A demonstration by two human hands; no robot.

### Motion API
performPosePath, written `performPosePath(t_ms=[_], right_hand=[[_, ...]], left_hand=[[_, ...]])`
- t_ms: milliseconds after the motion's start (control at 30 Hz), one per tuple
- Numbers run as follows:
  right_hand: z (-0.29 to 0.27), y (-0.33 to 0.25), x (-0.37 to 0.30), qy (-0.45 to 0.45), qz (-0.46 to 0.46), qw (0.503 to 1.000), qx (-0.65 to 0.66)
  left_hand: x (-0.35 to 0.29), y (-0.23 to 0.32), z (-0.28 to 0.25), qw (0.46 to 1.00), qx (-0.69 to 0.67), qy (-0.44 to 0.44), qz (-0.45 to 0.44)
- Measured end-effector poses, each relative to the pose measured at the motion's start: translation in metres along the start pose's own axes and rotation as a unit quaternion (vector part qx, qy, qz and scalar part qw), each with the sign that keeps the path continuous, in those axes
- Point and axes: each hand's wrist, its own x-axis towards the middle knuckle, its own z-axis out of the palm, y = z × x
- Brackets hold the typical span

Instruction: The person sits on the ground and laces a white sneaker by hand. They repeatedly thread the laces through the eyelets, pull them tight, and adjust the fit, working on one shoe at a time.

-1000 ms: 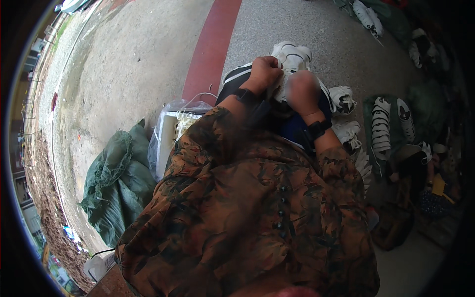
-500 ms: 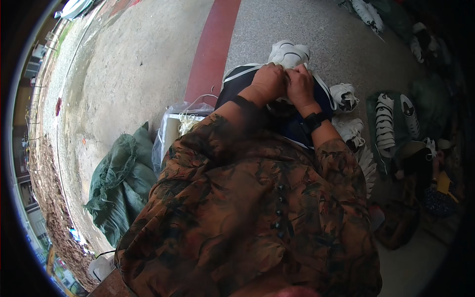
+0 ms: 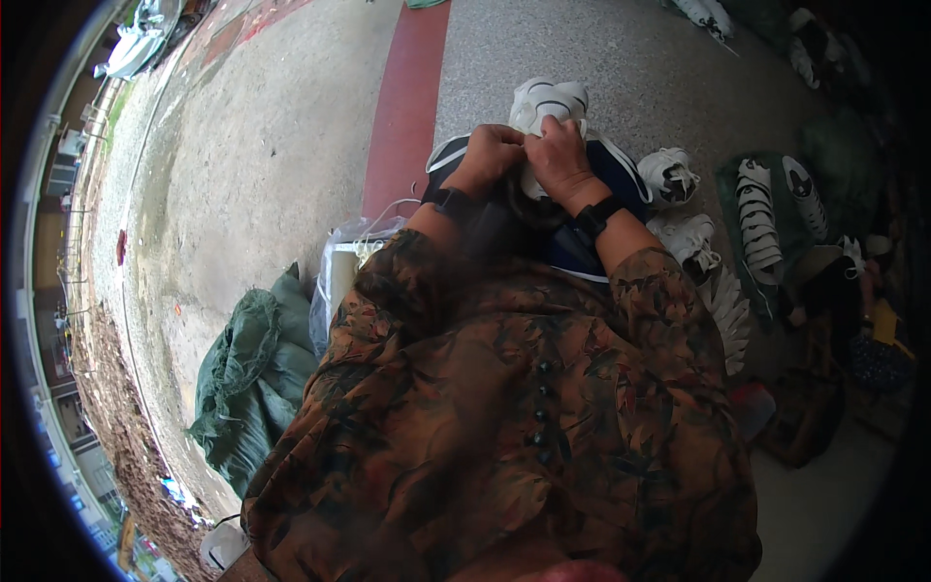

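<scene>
A white shoe with dark lines (image 3: pixel 549 101) rests on the dark blue cloth with white edging (image 3: pixel 617 177) over my lap, its toe pointing away from me. My left hand (image 3: pixel 491 155) is closed in a pinch at the shoe's left side. Against it, my right hand (image 3: pixel 561 157) is bent over the top of the shoe, fingers pressed together. The fingertips of both hands meet over the shoe's opening. Whatever thin thing they pinch is too small to make out. My hands cover the middle of the shoe, and its dark inside shows just below them.
Beside my right knee sit white shoes (image 3: pixel 669 178) with loose laces. Further right, more shoes (image 3: pixel 758 223) lie on green sacking, near another person's hand in shadow. At my left stand a white box (image 3: pixel 339 270) in clear plastic and a green sack (image 3: pixel 247 364).
My hands have shifted slightly left in view along with the shoe. The right hand has turned, its back now more over the shoe, and the left fingers have drawn back a little.
</scene>
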Motion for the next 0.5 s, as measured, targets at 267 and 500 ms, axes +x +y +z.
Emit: performPosePath(t_ms=[267, 500], right_hand=[[-0.056, 0.067, -0.042, 0.154, 0.153, 0.974, 0.070], [-0.069, 0.081, -0.057, 0.103, 0.251, 0.890, 0.366]], left_hand=[[0.002, -0.014, 0.008, 0.986, 0.115, 0.065, 0.097], [-0.018, 0.019, 0.044, 0.872, 0.357, 0.092, 0.321]])
